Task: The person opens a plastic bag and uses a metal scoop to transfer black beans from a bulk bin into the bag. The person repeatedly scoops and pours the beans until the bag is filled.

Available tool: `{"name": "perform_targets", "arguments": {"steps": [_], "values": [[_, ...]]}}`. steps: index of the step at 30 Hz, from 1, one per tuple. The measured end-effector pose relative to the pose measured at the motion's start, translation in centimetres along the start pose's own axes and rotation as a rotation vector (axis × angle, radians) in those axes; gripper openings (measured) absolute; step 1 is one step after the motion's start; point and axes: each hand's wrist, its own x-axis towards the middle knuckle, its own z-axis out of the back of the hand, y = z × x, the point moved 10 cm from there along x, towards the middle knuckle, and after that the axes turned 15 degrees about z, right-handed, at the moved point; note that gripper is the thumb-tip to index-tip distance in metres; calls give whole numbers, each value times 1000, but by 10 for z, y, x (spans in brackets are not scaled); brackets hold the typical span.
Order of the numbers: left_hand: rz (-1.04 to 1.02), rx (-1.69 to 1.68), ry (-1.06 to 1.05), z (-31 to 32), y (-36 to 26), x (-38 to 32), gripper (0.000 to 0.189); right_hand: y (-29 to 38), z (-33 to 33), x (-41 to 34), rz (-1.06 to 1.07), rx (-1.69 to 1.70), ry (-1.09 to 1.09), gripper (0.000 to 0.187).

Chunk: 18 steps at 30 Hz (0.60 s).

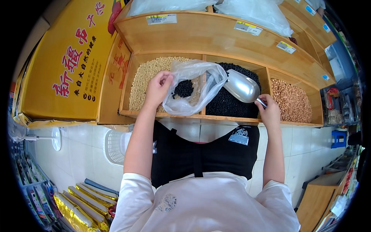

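My left hand (pixel 158 87) grips the rim of a clear plastic bag (pixel 185 108), which lies over the soybeans and the divider beside them. Some black beans (pixel 184 88) rest inside the bag. My right hand (pixel 269 108) holds the handle of a metal scoop (pixel 243 87) above the middle compartment of black beans (pixel 226 101). The scoop's mouth points left and touches or nearly touches the bag's right edge; no beans show in its bowl. Pale yellow soybeans (pixel 142 78) fill the left compartment, and reddish-brown peanuts (pixel 292 101) lie in the right one.
A wooden bin's front edge (pixel 232 118) runs before me. Behind rises an upper tier with price tags and plastic sheets (pixel 255 14). A big yellow carton (pixel 66 63) stands at left. Below are a white basket (pixel 114 148), gold packages (pixel 84 206) and a blue stool (pixel 338 139).
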Motion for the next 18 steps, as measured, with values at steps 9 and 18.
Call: {"name": "perform_targets", "arguments": {"steps": [9, 18], "values": [[-5, 8, -35, 1, -1, -1, 12, -32, -42, -10, -113, 372, -47, 24], [12, -9, -10, 0, 1, -1, 13, -45, -42, -14, -137, 503, -149, 25]]}}
